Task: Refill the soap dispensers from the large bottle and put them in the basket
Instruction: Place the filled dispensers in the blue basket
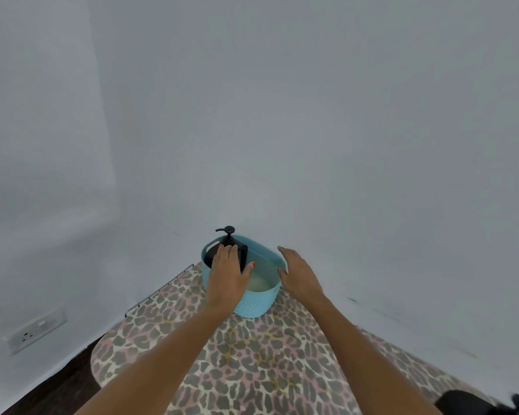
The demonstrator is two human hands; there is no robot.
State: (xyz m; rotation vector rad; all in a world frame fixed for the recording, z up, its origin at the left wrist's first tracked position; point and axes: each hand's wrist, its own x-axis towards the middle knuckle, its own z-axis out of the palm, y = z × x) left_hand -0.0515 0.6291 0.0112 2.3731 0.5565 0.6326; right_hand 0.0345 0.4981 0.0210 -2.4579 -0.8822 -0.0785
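Observation:
A dark soap dispenser point(229, 236) with a black pump stands upright in the left part of a light blue basket point(253, 305). My left hand point(226, 274) reaches into the basket and holds the dispenser's body, fingers over its front and thumb spread to the right. My right hand point(297, 274) is at the basket's right rim with straight fingers, holding nothing; I cannot tell whether it touches the rim. The right part of the basket shows a pale bottom. No large bottle is in view.
The basket sits at the far end of a leopard-print padded board point(252, 369) against a pale wall corner. A wire rack edge point(159, 290) runs at the board's far left. A dark object with a pump point(468, 402) lies at the bottom right. A wall socket point(36, 329) is low left.

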